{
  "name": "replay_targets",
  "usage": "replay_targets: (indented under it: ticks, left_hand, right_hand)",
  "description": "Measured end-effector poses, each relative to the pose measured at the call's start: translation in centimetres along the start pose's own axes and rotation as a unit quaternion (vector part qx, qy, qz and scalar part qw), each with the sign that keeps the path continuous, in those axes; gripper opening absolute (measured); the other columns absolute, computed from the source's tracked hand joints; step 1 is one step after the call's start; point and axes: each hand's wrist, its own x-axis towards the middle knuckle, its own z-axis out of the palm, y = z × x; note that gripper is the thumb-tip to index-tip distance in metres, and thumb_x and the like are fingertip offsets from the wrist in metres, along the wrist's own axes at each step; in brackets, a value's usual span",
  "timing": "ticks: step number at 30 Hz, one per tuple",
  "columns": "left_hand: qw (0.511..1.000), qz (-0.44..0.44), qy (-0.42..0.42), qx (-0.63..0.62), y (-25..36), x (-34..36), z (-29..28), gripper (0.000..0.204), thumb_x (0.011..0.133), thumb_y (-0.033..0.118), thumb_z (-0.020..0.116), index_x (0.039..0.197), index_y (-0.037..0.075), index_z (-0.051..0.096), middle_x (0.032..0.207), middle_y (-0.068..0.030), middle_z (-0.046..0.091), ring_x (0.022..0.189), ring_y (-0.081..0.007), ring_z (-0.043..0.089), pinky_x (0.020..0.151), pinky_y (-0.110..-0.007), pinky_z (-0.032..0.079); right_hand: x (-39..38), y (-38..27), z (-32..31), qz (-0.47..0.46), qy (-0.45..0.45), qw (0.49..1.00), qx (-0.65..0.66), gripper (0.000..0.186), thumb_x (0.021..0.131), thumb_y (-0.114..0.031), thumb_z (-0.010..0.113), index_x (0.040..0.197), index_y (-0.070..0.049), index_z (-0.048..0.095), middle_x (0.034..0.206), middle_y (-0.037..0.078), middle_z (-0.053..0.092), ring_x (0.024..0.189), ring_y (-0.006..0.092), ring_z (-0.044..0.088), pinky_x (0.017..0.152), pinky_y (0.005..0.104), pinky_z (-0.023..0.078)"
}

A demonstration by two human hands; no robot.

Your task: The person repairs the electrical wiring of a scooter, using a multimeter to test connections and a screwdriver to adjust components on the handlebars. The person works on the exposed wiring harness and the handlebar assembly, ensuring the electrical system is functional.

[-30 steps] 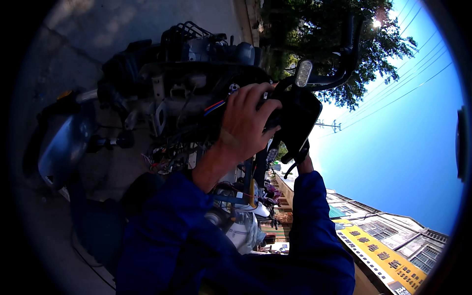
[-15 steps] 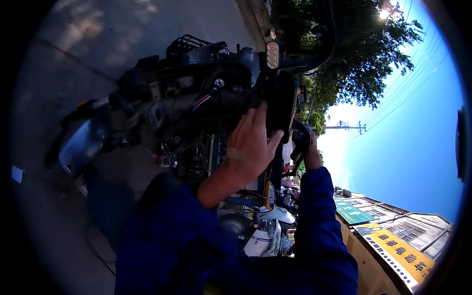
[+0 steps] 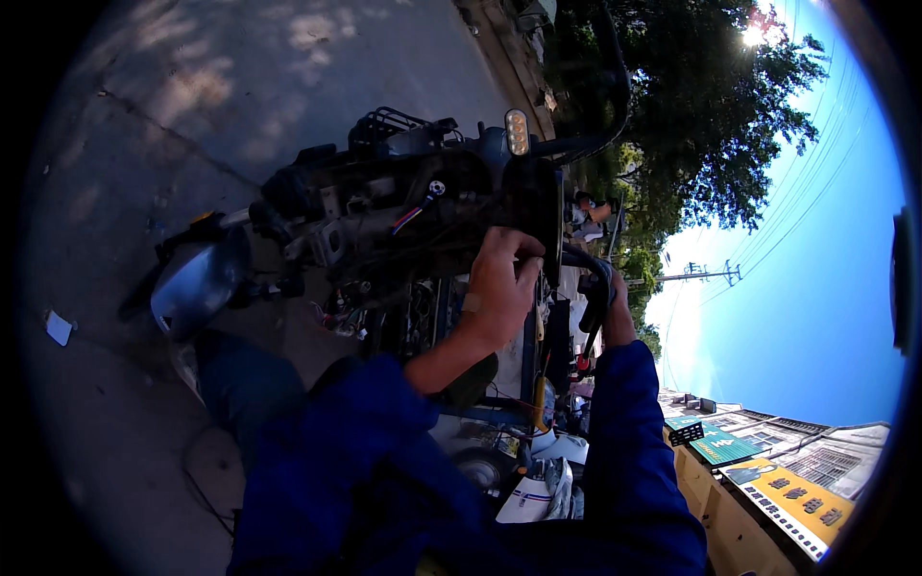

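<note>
A scooter (image 3: 384, 230) with its front covers off fills the middle of the view, its wires and frame bare. My left hand (image 3: 501, 286) is closed over the edge of its black front panel (image 3: 538, 206), just below an amber indicator lamp (image 3: 517, 132). My right hand (image 3: 615, 309) wraps a black handlebar grip (image 3: 591, 288) to the right of the panel. Both arms are in blue sleeves. A bundle of coloured wires (image 3: 413, 213) shows left of my left hand.
The scooter's grey front mudguard (image 3: 197, 283) points left over a concrete pavement (image 3: 240, 86). A small white scrap (image 3: 59, 327) lies on the ground. Other scooter parts (image 3: 538, 480) sit below my arms. Trees (image 3: 711, 106), buildings (image 3: 788, 480) and sky fill the right.
The view has swung, so the scooter now sits lower and more central. My left hand has slid down along the black panel's edge. My right hand stays on the grip.
</note>
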Motion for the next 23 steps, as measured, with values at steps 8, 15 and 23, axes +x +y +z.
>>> replay_targets:
  ticks: [8, 15, 23]
  left_hand:
    - [0.979, -0.056, 0.044, -0.19, -1.9, -1.7, 0.0, 0.028, 0.1, -0.005, 0.059, 0.128, 0.0, 0.056, 0.111, -0.0088, 0.065, 0.104, -0.0149, 0.066, 0.091, -0.029, 0.053]
    - [0.968, -0.068, -0.203, -0.131, -2.0, -11.1, 3.6, 0.049, 0.107, 0.028, 0.058, 0.147, 0.004, 0.046, 0.135, -0.0119, 0.053, 0.118, -0.0222, 0.061, 0.097, -0.033, 0.053]
    - [0.607, -0.482, -0.615, -0.147, -9.4, -11.4, -2.3, 0.069, 0.107, 0.059, 0.05, 0.158, 0.012, 0.041, 0.162, -0.0231, 0.04, 0.126, -0.0338, 0.065, 0.102, -0.04, 0.056]
  right_hand:
    - [2.2, 0.7, -0.5, -0.001, -0.025, 0.992, 0.123, 0.026, 0.104, -0.025, 0.064, 0.108, -0.003, 0.076, 0.095, 0.009, 0.076, 0.074, 0.021, 0.073, 0.063, 0.0334, 0.06]
    - [3.0, 0.5, 0.8, 0.02, 0.0, 0.991, 0.135, 0.024, 0.103, -0.025, 0.066, 0.103, -0.003, 0.076, 0.084, 0.007, 0.076, 0.065, 0.0188, 0.072, 0.057, 0.0333, 0.06]
    - [-2.0, 3.0, 5.4, 0.16, -0.135, 0.959, 0.193, 0.04, 0.107, -0.027, 0.057, 0.138, -0.002, 0.064, 0.114, 0.018, 0.076, 0.093, 0.0241, 0.078, 0.076, 0.0373, 0.066]
